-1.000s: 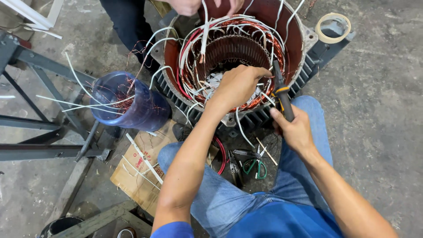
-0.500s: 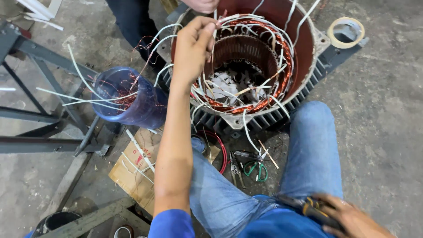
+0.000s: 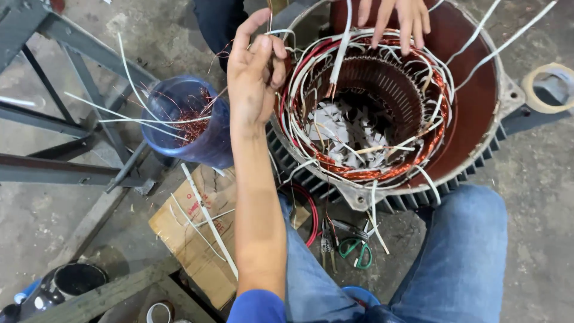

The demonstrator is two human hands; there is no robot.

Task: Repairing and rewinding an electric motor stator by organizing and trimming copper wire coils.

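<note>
My left hand point(image 3: 257, 75), upper centre of the frame, pinches a thin wire point(image 3: 270, 18) at the stator point(image 3: 472, 107) rim. My right hand is out of view. Another person's hand point(image 3: 397, 18) rests on the windings point(image 3: 382, 173), top right. The blue cup point(image 3: 188, 119) sits left.

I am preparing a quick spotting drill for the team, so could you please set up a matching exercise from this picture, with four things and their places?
Things:
1. blue container
2. tape roll
3. green-handled scissors
4. cardboard piece

Places:
A. on the floor between the knees, below the motor stator
B. far right edge, beside the stator
C. left of the left hand, holding copper scraps
D. on the floor under the blue container

Pairs: 1-C, 2-B, 3-A, 4-D
</note>
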